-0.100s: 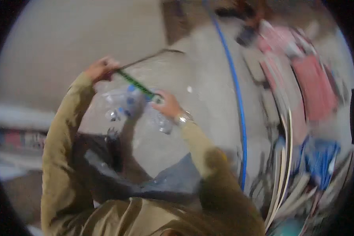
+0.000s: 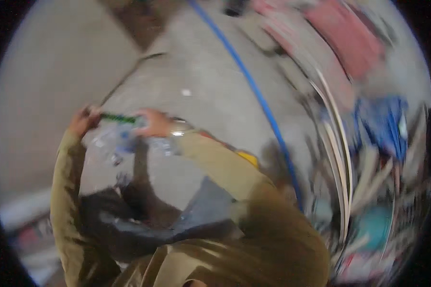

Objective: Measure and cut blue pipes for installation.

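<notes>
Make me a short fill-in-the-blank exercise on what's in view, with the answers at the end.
1. The left hand and the right hand are at opposite ends of a strip coloured ____.
2. A silvery wristband sits just behind the ____ hand.
3. The long, curving cable or hose on the floor is ____ in colour.

Missing words: green; right; blue.

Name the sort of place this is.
Probably a workshop or building site: a long blue hose or cable crosses the grey floor, with long pale strips and crumpled blue sheeting to its right.
</notes>
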`<state>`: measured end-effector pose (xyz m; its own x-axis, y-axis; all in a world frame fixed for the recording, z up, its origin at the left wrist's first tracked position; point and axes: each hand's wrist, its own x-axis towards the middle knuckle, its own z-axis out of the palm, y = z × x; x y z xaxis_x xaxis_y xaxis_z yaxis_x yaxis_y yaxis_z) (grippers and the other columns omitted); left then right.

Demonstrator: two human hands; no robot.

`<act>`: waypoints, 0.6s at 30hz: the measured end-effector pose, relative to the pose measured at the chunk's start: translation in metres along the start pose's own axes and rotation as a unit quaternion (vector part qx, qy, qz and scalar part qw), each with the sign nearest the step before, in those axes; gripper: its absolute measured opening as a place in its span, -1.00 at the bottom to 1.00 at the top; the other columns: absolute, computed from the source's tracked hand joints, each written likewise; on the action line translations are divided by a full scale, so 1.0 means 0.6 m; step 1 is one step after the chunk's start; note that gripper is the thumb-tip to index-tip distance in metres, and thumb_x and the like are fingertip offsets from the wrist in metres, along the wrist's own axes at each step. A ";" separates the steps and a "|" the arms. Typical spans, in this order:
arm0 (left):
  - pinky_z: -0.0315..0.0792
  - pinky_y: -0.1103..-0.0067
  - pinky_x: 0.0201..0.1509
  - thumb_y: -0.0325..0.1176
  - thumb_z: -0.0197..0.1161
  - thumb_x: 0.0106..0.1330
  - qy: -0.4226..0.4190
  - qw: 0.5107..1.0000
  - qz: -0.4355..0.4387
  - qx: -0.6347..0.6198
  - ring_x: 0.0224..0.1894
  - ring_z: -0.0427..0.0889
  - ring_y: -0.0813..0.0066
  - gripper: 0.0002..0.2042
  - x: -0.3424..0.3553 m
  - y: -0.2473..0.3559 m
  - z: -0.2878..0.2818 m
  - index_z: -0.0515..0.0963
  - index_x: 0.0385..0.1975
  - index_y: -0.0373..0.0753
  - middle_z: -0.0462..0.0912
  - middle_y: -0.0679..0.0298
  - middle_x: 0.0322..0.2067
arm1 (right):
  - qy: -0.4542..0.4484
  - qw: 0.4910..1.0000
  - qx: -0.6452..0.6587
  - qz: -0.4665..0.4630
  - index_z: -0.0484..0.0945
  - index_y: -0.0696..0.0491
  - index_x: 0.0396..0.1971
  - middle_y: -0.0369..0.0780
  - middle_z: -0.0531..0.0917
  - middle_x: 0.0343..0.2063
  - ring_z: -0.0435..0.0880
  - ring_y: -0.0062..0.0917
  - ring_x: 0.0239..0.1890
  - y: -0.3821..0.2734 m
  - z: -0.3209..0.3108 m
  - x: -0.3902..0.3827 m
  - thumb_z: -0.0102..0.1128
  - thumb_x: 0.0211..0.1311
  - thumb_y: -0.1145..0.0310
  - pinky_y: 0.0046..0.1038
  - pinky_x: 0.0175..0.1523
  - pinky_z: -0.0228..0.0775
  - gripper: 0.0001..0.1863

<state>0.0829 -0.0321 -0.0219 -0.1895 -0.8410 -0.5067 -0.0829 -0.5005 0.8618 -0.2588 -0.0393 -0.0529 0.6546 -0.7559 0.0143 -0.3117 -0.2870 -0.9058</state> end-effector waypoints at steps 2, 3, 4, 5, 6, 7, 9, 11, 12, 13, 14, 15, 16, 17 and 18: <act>0.47 0.61 -0.31 -0.20 0.33 0.26 0.099 0.987 0.000 0.124 -0.33 0.53 0.58 -0.70 -0.038 0.033 -0.007 0.50 -0.19 -0.28 0.54 0.35 -0.36 | 0.042 0.999 0.001 0.031 0.33 0.20 0.16 0.07 0.59 -0.09 0.59 -0.10 -0.04 -0.026 0.086 0.051 0.42 -0.22 0.00 -0.19 0.06 0.43 -0.09; 0.48 0.61 -0.30 -0.18 0.30 0.30 0.144 0.967 0.007 0.212 -0.30 0.52 0.60 -0.66 -0.030 0.040 -0.032 0.50 -0.09 -0.30 0.54 0.35 -0.34 | 0.037 0.998 -0.041 0.033 0.23 0.20 0.24 0.10 0.58 -0.07 0.58 -0.06 0.00 -0.018 0.092 0.096 0.38 -0.19 0.03 -0.18 0.08 0.43 -0.04; 0.49 0.58 -0.22 -0.17 0.28 0.32 0.137 0.962 0.037 0.233 -0.23 0.54 0.56 -0.60 -0.070 -0.003 -0.082 0.45 0.02 -0.28 0.56 0.31 -0.21 | 0.017 0.997 -0.056 0.053 0.23 0.19 0.24 0.09 0.59 -0.07 0.58 -0.06 0.00 -0.040 0.106 0.069 0.36 -0.17 0.03 -0.19 0.09 0.44 -0.05; 0.50 0.55 -0.14 -0.15 0.26 0.34 0.141 0.953 0.076 0.256 -0.16 0.55 0.51 -0.53 -0.101 -0.017 -0.118 0.40 0.14 -0.26 0.58 0.27 -0.09 | -0.001 0.996 -0.074 0.058 0.23 0.18 0.24 0.08 0.60 -0.07 0.59 -0.07 0.01 -0.062 0.115 0.058 0.35 -0.16 0.03 -0.19 0.09 0.44 -0.06; 0.50 0.55 -0.14 -0.15 0.26 0.34 0.125 0.954 0.076 0.261 -0.16 0.55 0.51 -0.53 -0.100 0.002 -0.077 0.40 0.14 -0.26 0.58 0.27 -0.09 | 0.011 0.995 -0.072 0.070 0.23 0.18 0.24 0.08 0.60 -0.07 0.59 -0.07 0.01 -0.054 0.106 0.034 0.35 -0.16 0.03 -0.19 0.09 0.44 -0.06; 0.49 0.54 -0.13 -0.13 0.25 0.34 0.101 0.943 0.102 0.299 -0.15 0.55 0.52 -0.56 -0.108 0.056 -0.043 0.43 0.10 -0.26 0.58 0.28 -0.10 | 0.002 0.990 -0.110 0.090 0.24 0.17 0.24 0.05 0.62 -0.09 0.61 -0.08 -0.02 -0.048 0.109 0.037 0.34 -0.15 0.04 -0.19 0.08 0.46 -0.08; 0.45 0.53 -0.06 -0.15 0.22 0.35 -0.060 0.920 0.152 0.357 -0.13 0.54 0.52 -0.62 -0.065 0.195 0.218 0.49 0.02 -0.28 0.59 0.30 -0.13 | 0.105 0.967 -0.160 0.169 0.43 0.13 0.11 -0.01 0.67 -0.17 0.67 -0.13 -0.09 0.162 0.135 0.026 0.33 -0.15 0.04 -0.15 0.02 0.50 -0.23; 0.43 0.52 -0.02 -0.21 0.20 0.35 -0.112 0.855 0.095 0.497 -0.11 0.54 0.49 -0.65 -0.133 0.272 0.217 0.50 0.00 -0.32 0.60 0.25 -0.15 | 0.020 0.981 -0.139 0.131 0.52 0.12 0.02 -0.02 0.68 -0.18 0.67 -0.12 -0.11 0.041 0.152 0.091 0.33 -0.15 0.04 -0.14 0.00 0.51 -0.31; 0.43 0.48 0.01 -0.33 0.26 0.28 -0.112 0.830 0.148 0.526 -0.11 0.55 0.39 -0.66 -0.157 0.282 0.236 0.49 0.01 -0.30 0.60 0.14 -0.15 | -0.049 0.977 -0.152 0.138 0.60 0.10 -0.07 -0.03 0.69 -0.20 0.68 -0.12 -0.12 -0.007 0.136 0.094 0.33 -0.15 0.04 -0.13 -0.01 0.52 -0.39; 0.44 0.42 0.05 -0.34 0.29 0.24 -0.120 0.776 0.213 0.581 -0.08 0.58 0.26 -0.65 -0.153 0.299 0.277 0.50 0.01 -0.28 0.61 0.10 -0.11 | -0.041 0.983 -0.141 0.112 0.64 0.06 -0.14 -0.07 0.68 -0.17 0.65 -0.14 -0.07 0.032 0.140 0.105 0.32 -0.15 0.03 -0.12 0.00 0.50 -0.45; 0.44 0.40 0.05 -0.35 0.29 0.23 -0.132 0.757 0.224 0.600 -0.07 0.58 0.23 -0.64 -0.154 0.320 0.318 0.50 0.01 -0.27 0.61 0.10 -0.11 | -0.041 0.988 -0.129 0.080 0.68 0.02 -0.21 -0.10 0.67 -0.13 0.62 -0.17 -0.02 0.058 0.151 0.120 0.31 -0.16 0.03 -0.10 0.01 0.49 -0.51; 0.44 0.39 0.06 -0.36 0.30 0.22 -0.125 0.745 0.217 0.618 -0.06 0.58 0.19 -0.64 -0.160 0.326 0.334 0.50 0.01 -0.27 0.61 0.10 -0.11 | -0.070 0.986 -0.123 0.091 0.67 0.02 -0.17 -0.08 0.66 -0.11 0.61 -0.18 0.01 0.037 0.154 0.119 0.31 -0.15 0.03 -0.13 0.02 0.49 -0.49; 0.44 0.37 0.05 -0.34 0.30 0.20 -0.118 0.712 0.292 0.627 -0.05 0.58 0.10 -0.64 -0.173 0.340 0.356 0.51 0.00 -0.26 0.61 0.07 -0.10 | -0.090 0.984 -0.122 0.097 0.66 0.03 -0.13 -0.06 0.65 -0.09 0.59 -0.19 0.04 0.009 0.126 0.101 0.31 -0.14 0.04 -0.17 0.04 0.49 -0.46; 0.45 0.37 0.03 -0.30 0.29 0.22 -0.118 0.683 0.350 0.630 -0.05 0.58 0.10 -0.67 -0.161 0.346 0.381 0.52 -0.04 -0.25 0.61 0.05 -0.12 | -0.079 0.992 -0.089 0.052 0.64 0.03 -0.12 -0.04 0.64 -0.07 0.58 -0.15 0.06 0.081 0.147 0.120 0.29 -0.09 0.06 -0.19 0.09 0.48 -0.48; 0.45 0.34 0.01 -0.26 0.28 0.23 -0.172 0.706 0.342 0.595 -0.05 0.58 0.08 -0.69 -0.119 0.348 0.438 0.53 -0.07 -0.24 0.61 0.05 -0.14 | -0.084 0.992 -0.084 0.051 0.64 0.03 -0.12 -0.04 0.64 -0.07 0.58 -0.15 0.06 0.081 0.170 0.131 0.29 -0.09 0.06 -0.19 0.09 0.48 -0.48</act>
<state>-0.1783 -0.0226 0.2005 -0.7937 -0.5998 -0.1016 -0.5815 0.6988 0.4166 -0.1523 -0.0524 -0.1389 0.7149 -0.6814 -0.1565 -0.4831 -0.3196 -0.8151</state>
